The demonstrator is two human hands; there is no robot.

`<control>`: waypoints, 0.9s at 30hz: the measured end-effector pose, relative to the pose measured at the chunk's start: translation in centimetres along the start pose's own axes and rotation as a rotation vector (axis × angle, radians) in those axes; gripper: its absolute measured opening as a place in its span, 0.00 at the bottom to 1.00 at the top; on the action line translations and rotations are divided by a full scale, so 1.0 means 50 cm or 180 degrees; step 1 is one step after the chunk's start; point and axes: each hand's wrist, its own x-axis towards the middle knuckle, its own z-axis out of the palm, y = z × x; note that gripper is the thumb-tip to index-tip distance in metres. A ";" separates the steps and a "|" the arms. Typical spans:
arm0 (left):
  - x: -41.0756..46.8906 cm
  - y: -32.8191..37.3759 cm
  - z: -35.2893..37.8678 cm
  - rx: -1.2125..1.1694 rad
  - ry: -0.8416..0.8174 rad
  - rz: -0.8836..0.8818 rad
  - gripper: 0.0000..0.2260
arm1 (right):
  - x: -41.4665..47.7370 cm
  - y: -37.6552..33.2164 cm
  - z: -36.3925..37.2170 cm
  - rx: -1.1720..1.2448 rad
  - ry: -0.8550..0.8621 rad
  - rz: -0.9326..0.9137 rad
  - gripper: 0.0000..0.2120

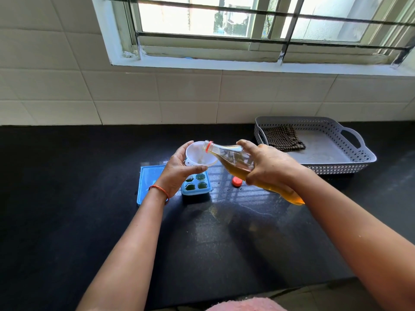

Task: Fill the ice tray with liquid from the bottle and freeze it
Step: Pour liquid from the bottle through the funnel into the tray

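Observation:
A small blue ice tray (207, 190) sits on the black counter, its visible cells dark with liquid. Above it my left hand (177, 170) holds a translucent white funnel (197, 153), fingers curled round its rim. My right hand (267, 167) grips a clear plastic bottle (233, 159) of amber liquid, tipped with its open, red-ringed mouth over the funnel. The tray's far cells are hidden behind my left hand and the funnel.
A blue tray lid (148, 176) lies flat just left of the tray. The red bottle cap (237, 182) rests on the counter (67, 198) to the tray's right. A grey perforated basket (350, 162) holding a checked cloth (284, 138) stands at the back right against the tiled wall.

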 end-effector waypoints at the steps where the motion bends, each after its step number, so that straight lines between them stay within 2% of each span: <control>1: 0.000 0.000 -0.001 0.0007 -0.0001 0.0003 0.35 | 0.000 0.000 0.000 0.0006 0.0006 0.0002 0.50; 15: 0.016 0.011 -0.007 0.0023 0.0078 0.0137 0.37 | 0.012 -0.006 -0.005 0.0282 0.0093 0.0051 0.50; 27: 0.039 0.000 -0.024 0.0029 0.0077 0.0139 0.36 | 0.040 -0.010 -0.005 0.0116 0.0011 0.0109 0.50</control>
